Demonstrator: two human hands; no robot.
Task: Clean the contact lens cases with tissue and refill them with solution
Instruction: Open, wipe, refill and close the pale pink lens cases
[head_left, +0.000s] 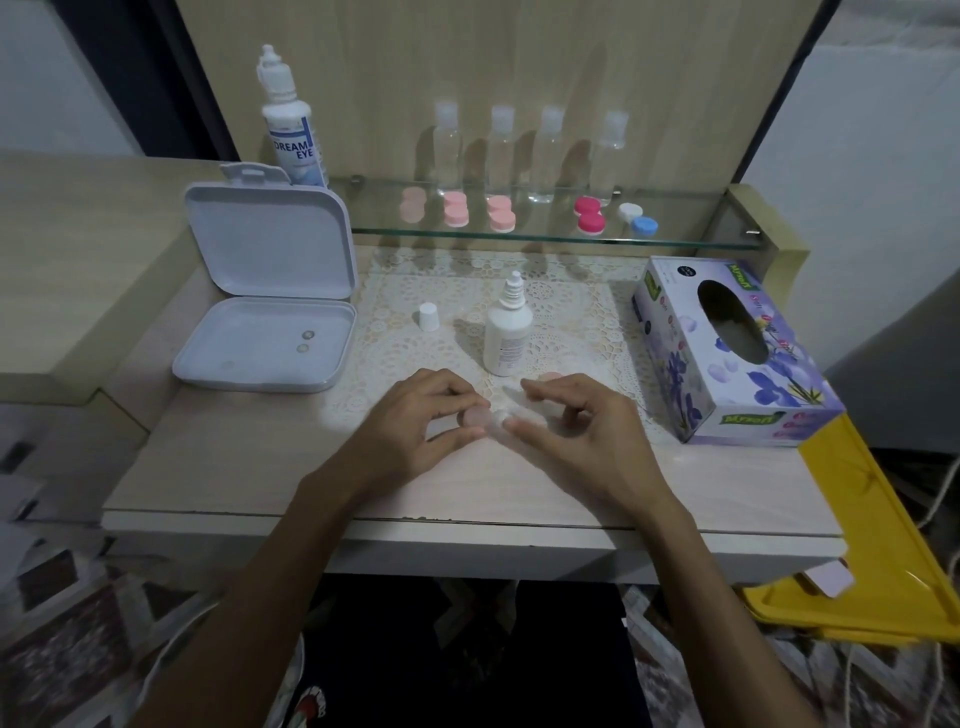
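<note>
1. The left hand (431, 415) rests low over the counter (249, 467), fingers curled, pinching a pale pink round cap (477, 417) between thumb and fingertips.
2. The right hand (576, 426) meets it from the other side, its thumb and forefinger curled round the clear contact lens case (501, 422), which sits blurred between the two hands at the front edge of the lace mat (566, 312).
3. A second pink cap (550, 376) peeps out just behind the right hand's fingers.
4. Just behind the hands, an uncapped white solution bottle (506, 332) stands upright on the mat; its white cap (428, 317) stands apart to the left.
5. To the right lies a purple flowered tissue box (727, 353), its opening facing up.
6. To the left, a white hinged box (270, 291) stands open with two small round things lying in its tray.
7. On the glass shelf (675, 239) at the back stand four clear bottles (524, 156), with three pale pink lens cases (457, 209), a magenta lens case (589, 214) and a white-and-blue lens case (638, 218) in front of them.
8. A larger solution bottle (291, 124), labelled Dream Eye, stands behind the open box.
</note>
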